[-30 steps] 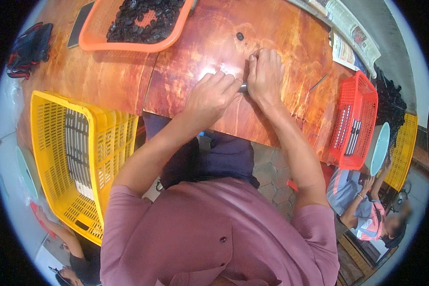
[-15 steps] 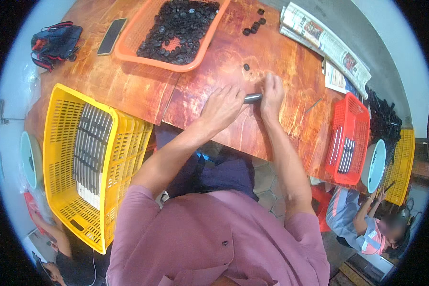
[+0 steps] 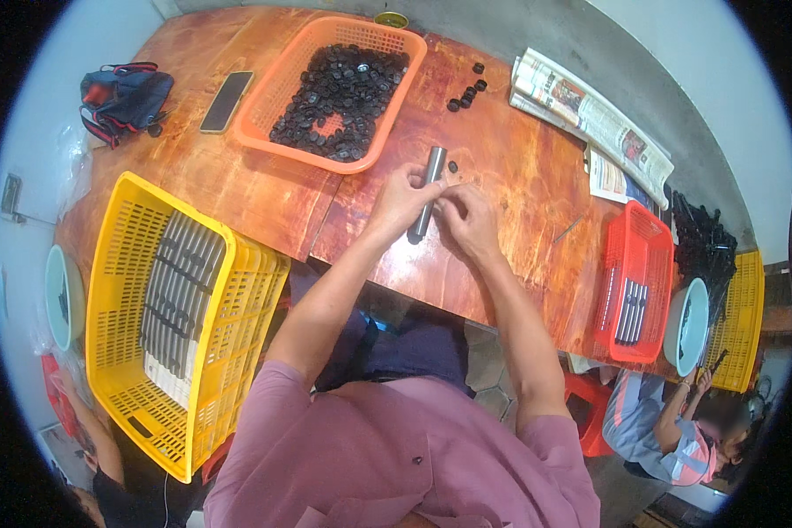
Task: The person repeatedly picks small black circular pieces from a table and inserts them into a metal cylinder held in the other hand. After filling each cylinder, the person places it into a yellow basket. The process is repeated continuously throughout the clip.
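Note:
My left hand [image 3: 402, 201] grips a grey metal tube [image 3: 428, 187] that stands tilted on the red-brown wooden table [image 3: 510, 167]. My right hand [image 3: 468, 220] sits just right of the tube, fingertips pinched near its middle, touching it. A single small black cap [image 3: 453, 165] lies on the table beside the tube's upper end. An orange basket [image 3: 273, 132] full of black caps stands just beyond my hands to the left. More loose black caps [image 3: 466, 91] lie farther back.
A yellow crate [image 3: 114, 264] with grey tubes sits at my left. A red basket [image 3: 629, 264] with several tubes stands at the table's right end. Newspapers [image 3: 590, 114], a phone [image 3: 226, 100] and a bag [image 3: 123, 95] lie at the back. Another person [image 3: 669, 422] sits lower right.
The view has tilted back, showing more of the table. The tube, earlier lying low under both hands, is now raised and tilted upright in my left hand.

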`<state>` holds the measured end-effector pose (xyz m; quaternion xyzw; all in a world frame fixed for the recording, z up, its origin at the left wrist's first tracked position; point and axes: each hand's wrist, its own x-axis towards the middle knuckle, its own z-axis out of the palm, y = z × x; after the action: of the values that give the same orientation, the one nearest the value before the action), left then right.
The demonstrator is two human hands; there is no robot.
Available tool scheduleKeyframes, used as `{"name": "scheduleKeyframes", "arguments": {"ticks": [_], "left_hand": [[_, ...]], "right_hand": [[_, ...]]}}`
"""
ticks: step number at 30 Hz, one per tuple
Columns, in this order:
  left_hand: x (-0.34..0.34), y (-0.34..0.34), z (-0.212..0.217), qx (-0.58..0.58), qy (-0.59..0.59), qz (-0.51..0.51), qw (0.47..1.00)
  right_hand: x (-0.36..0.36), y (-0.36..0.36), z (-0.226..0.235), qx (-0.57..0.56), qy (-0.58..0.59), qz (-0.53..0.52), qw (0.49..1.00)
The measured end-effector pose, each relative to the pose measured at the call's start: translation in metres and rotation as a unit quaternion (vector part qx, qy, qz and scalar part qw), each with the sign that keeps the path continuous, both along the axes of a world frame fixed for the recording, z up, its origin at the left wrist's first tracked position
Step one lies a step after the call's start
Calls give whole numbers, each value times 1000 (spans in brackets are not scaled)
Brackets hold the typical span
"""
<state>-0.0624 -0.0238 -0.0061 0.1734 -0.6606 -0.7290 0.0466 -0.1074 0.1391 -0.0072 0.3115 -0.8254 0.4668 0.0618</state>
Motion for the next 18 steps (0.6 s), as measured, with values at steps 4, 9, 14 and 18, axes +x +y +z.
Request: {"name": "scheduleKeyframes", "arguments": {"ticks": [4,9,14,18], "left_hand": [[0,2,-21,-56,45,29,997],[45,-6,-23,-3,92,63,994],[79,-21,-9,43,98,125,986],[81,-27,-10,110,152,175,967]], "right_hand": [[2,-5,6,46,25,14,999],[14,-14,19,184,151,110,965],[4,-23,8,201,106,-15,974],[-10,-68,52,83,117,15,990]]}}
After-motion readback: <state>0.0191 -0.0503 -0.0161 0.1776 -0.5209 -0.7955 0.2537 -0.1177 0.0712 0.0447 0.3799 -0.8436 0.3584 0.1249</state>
